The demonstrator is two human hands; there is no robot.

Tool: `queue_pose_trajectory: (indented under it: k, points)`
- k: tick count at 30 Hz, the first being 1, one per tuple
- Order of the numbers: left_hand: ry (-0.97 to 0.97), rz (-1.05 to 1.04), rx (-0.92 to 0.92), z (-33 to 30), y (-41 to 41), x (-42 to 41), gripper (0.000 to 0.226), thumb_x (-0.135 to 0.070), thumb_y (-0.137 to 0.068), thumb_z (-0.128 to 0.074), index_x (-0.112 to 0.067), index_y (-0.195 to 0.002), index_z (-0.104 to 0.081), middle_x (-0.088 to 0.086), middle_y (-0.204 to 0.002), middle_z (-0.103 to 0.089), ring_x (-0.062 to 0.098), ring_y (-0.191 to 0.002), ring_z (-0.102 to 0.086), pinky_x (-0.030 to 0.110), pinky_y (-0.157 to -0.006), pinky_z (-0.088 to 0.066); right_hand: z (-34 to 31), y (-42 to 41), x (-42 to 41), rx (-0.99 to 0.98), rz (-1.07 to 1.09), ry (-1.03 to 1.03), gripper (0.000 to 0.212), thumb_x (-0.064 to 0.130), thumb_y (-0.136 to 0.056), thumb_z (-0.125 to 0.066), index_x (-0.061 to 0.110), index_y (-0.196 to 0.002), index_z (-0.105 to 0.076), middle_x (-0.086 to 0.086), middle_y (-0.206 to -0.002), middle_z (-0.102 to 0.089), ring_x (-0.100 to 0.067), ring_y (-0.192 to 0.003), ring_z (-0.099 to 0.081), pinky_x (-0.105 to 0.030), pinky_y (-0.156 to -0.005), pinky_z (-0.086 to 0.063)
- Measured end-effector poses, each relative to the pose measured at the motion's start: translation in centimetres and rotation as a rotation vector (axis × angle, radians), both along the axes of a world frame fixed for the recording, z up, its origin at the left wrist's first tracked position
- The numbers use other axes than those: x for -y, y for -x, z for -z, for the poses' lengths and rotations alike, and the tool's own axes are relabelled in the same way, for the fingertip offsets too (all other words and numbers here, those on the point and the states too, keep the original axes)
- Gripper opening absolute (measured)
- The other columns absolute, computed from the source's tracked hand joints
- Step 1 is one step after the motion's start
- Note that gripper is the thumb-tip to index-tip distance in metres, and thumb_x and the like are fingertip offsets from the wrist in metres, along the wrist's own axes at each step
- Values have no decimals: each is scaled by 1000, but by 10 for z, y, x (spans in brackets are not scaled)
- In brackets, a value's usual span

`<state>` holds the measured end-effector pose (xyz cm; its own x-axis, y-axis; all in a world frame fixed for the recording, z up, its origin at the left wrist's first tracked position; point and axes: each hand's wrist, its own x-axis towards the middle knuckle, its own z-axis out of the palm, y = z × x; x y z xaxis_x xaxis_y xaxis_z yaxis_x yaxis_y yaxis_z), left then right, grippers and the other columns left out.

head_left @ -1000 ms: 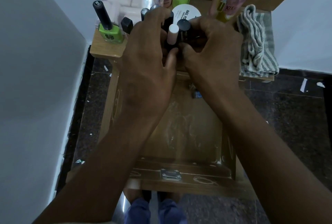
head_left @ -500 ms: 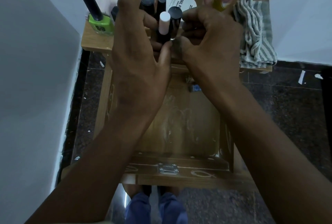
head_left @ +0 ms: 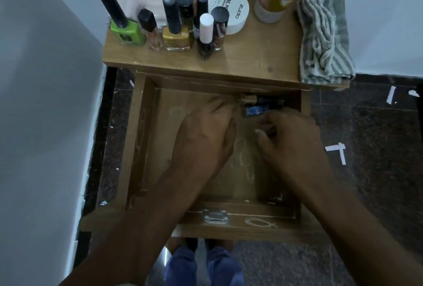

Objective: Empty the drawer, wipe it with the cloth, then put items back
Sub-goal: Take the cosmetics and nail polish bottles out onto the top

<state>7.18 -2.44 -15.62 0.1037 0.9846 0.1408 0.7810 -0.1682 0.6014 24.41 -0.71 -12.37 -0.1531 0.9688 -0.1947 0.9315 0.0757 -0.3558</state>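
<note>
- The drawer is being emptied; nearly all of its floor is lying bare, and two small items are remaining against the back wall, right of centre.
- The blue item is lying on its side with its long axis running left to right, just ahead of the right hand and to the right of the left hand.
- The brown-capped bottle is lying just behind it, also crosswise, tight against the back wall.
- The right hand is being held with fingers curled and nothing visibly gripped; the left hand is being held flat and loose — empty as well.
- The right hand is judged the nearer, so a short forward reach is being called for, with the fingers closing across the short axis.
- The back wall and the tabletop overhanging it are limiting room above the items.
- The nail polish bottles, the white jar and the striped cloth are standing on the tabletop — well clear of the reach.
</note>
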Motion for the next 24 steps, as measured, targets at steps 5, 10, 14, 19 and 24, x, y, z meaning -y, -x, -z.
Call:
queue_pose_trajectory:
  k: [5, 10, 14, 19, 24]
  points:
    - [-3, 55, -30, 11, 0, -19, 44, 0, -91, -67, -12, -134, -67, 7, -137, -67, 30, -109, -72, 44, -91, -61, 18, 20, -13, 91, -47, -86, 23, 10, -90, -67, 9, -113, -68, -17, -124, -56, -35, -98, -62, -41, -78, -52]
    - [19, 111, -81, 20, -21, -27, 50, -1, -88, -67, -16, -136, -66, 4, -141, -64, 31, -110, -72, 45, -90, -61, 32, 12, -15, 197, -35, -104, 26, 7, -90, -63, 10, -116, -65, -19, -114, -62, -39, -90, -65, -38, -68, -43]
    - [31, 73, -157, 22, -34, -32, 37, -10, -92, -67, -20, -127, -68, 2, -131, -63, 30, -97, -71, 45, -79, -62, 36, 9, -16, 204, -64, -119, 13, 6, -91, -60, 8, -102, -67, -19, -105, -64, -41, -83, -65, -39, -65, -44]
    - [106, 28, -200, 17, -47, -27, 10, -7, -87, -69, -12, -95, -72, 11, -112, -66, 36, -83, -67, 43, -64, -58, 38, 0, -13, 238, -82, -105, 8, 3, -78, -70, 8, -83, -66, -19, -86, -67, -42, -74, -65, -34, -61, -31]
    - [143, -18, -223, 18, -30, -32, 8, -7, -79, -78, -11, -82, -72, 12, -102, -66, 36, -78, -65, 35, -59, -48, 41, 17, -17, 193, -76, -93, 6, 12, -88, -68, 10, -90, -73, -19, -98, -69, -41, -88, -66, -36, -65, -41]
